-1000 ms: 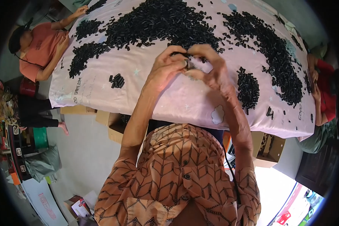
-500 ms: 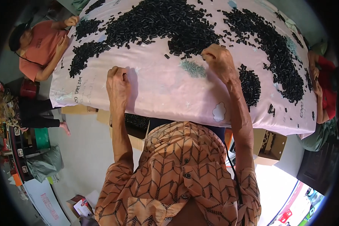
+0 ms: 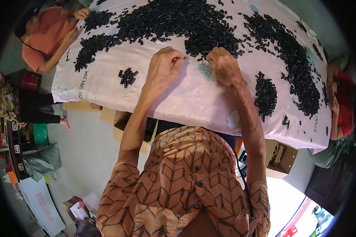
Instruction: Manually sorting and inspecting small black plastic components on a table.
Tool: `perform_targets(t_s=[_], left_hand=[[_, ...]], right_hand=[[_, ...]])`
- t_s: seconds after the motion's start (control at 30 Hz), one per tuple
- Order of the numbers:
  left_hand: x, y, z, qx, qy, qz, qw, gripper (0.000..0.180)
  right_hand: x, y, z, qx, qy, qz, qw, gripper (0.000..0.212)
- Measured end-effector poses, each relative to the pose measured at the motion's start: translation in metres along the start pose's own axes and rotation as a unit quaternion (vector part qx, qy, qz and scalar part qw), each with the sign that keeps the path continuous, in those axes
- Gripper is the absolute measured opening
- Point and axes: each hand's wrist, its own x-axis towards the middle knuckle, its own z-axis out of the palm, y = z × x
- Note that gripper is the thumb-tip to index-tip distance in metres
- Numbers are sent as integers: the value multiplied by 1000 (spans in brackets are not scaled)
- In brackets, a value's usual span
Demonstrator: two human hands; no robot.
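Head view: short, black, rod-shaped pieces (image 3: pixel 211 37) lie heaped at upper centre on the pink, cloth-covered worktop (image 3: pixel 186 96). Your left hand (image 3: pixel 165 68) has curled fingers, a dark speck at their tips; your right hand (image 3: pixel 226 68) bunches its fingers by the heap's lower edge. Whether either grips a piece, you cannot tell. Pieces appear light, stiff, possibly slippery; pinch mid-length.

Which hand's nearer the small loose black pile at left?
Left. The left hand is right of the small pile, slightly farther forward; the right hand is much farther right.
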Motion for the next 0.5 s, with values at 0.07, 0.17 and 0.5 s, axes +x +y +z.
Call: perform_targets(t_s=[0.07,0.17,0.5], left_hand=[[16,-5,11,32,-8,14,999,8],[25,-16,21,83,-35,19,996,10],[33,-15,39,188,-57,59,979,8]], right_hand=[[-1,2,2,-10,-7,10,1000,7],[2,-1,4,-7,2,-7,1000,11],[1,-2,-8,42,14,55,998,6]])
